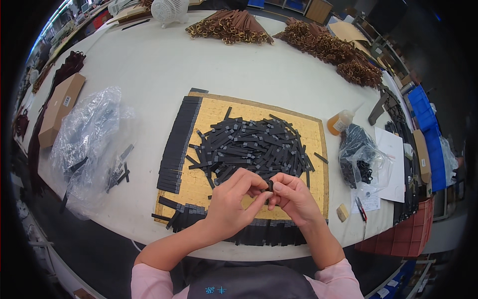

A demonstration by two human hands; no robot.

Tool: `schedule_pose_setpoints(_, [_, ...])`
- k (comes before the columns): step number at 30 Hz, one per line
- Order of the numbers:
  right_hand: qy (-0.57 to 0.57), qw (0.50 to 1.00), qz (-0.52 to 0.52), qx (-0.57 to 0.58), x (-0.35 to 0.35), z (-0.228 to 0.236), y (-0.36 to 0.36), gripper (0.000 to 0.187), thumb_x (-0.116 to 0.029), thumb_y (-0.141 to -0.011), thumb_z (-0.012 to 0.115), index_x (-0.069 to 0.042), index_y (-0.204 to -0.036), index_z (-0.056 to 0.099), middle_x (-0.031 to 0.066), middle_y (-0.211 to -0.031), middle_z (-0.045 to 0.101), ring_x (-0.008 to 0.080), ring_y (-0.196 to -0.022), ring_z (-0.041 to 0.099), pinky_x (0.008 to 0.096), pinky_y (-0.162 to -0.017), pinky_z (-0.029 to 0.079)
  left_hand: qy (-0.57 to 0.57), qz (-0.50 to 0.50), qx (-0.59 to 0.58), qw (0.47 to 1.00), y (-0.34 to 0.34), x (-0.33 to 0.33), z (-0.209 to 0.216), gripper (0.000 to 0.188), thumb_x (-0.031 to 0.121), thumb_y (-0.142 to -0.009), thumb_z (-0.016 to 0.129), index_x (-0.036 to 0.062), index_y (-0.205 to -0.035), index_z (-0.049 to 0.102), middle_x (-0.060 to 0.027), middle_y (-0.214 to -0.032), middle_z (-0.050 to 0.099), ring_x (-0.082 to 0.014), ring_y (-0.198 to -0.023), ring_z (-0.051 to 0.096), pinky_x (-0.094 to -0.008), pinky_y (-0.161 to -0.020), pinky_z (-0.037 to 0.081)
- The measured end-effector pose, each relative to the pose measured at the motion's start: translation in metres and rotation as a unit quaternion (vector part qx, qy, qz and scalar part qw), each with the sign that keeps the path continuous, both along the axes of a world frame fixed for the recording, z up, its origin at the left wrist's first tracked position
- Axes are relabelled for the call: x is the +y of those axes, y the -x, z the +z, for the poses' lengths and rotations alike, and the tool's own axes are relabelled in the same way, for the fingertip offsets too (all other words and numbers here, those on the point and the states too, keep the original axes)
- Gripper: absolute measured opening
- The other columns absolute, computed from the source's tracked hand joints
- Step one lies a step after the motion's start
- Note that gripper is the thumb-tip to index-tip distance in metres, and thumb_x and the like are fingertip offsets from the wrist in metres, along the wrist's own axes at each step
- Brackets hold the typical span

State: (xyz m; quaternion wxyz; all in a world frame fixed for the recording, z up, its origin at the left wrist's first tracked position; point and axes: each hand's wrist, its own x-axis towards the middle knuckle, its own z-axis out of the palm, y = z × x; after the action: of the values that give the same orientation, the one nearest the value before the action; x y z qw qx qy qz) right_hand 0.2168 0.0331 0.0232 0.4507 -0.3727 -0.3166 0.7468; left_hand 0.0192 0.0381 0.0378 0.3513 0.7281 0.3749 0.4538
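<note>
Both hands meet over the front half of a yellow board (259, 105). Between their fingertips is a small black strip (270, 186), apparently bent into a loop; most of it is hidden by the fingers. My left hand (234, 199) pinches it from one side, and my right hand (296, 199) pinches it from the other. Just beyond lies a loose heap of short black strips (249, 142) with greyish ends. More black strips are lined up side by side in a row (179, 144) along the board's left edge and in another row (269, 234) along its front edge.
Right of the board are a bottle of amber liquid (339, 122), a clear bag of black pieces (356, 154), a tan block (342, 213) and a red-and-black cutter (361, 209). At left lies crumpled clear plastic (89, 149). Bundles of brown straps (229, 27) lie at the back.
</note>
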Motion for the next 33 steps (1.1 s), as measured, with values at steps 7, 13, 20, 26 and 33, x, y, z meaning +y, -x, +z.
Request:
schedule_pose_setpoints(7, [0.112,0.982,0.095,0.119,-0.002,-0.009,0.002,0.028,-0.025,-0.1,0.062,0.001,-0.11,0.061,0.0014,-0.078,0.062,0.0086,-0.064,0.06,0.0247,-0.058,0.053,-0.058,-0.021,-0.004,0.998,-0.002,-0.001,-0.009,0.034,0.005,-0.085,0.075,0.0033,-0.117,0.064,-0.0098,-0.102,0.062,-0.0195,-0.075,0.07,-0.0306,-0.065,0.056])
schedule_pose_setpoints(13, [0.109,0.98,0.118,0.115,-0.001,-0.008,0.004,0.028,-0.026,-0.1,0.063,0.0,-0.109,0.062,0.0018,-0.078,0.063,0.0102,-0.066,0.062,0.0266,-0.059,0.054,-0.09,0.019,-0.011,0.996,0.005,0.0,-0.018,0.03,0.013,-0.081,0.08,0.0029,-0.107,0.067,-0.0072,-0.09,0.06,-0.0198,-0.071,0.066,-0.0297,-0.061,0.055])
schedule_pose_setpoints(20, [0.109,0.983,0.114,0.094,-0.005,-0.01,0.004,0.024,-0.024,-0.098,0.065,-0.001,-0.103,0.065,0.0032,-0.083,0.066,0.0107,-0.068,0.064,0.0269,-0.062,0.055,-0.109,0.025,0.016,0.994,0.009,-0.001,-0.024,0.027,0.019,-0.078,0.083,0.0046,-0.094,0.066,-0.0049,-0.079,0.055,-0.0206,-0.064,0.061,-0.0318,-0.054,0.05])
schedule_pose_setpoints(26, [0.066,0.989,0.128,0.013,-0.003,0.001,0.002,0.016,-0.018,-0.096,0.068,-0.003,-0.097,0.066,0.0017,-0.086,0.063,0.0087,-0.072,0.062,0.0251,-0.065,0.054,-0.149,0.007,0.07,0.986,0.014,0.001,-0.02,0.029,0.022,-0.077,0.083,0.0058,-0.083,0.06,-0.0048,-0.075,0.051,-0.0207,-0.063,0.058,-0.0325,-0.052,0.047])
schedule_pose_setpoints(33, [-0.021,0.991,0.121,-0.052,-0.016,0.003,0.013,0.014,-0.018,-0.101,0.061,-0.004,-0.102,0.062,-0.0004,-0.095,0.06,0.0073,-0.084,0.059,0.0238,-0.071,0.051,-0.166,-0.013,0.061,0.984,0.016,0.003,-0.032,0.032,0.02,-0.072,0.087,0.0059,-0.089,0.065,-0.0039,-0.071,0.055,-0.0198,-0.057,0.058,-0.0317,-0.049,0.047])
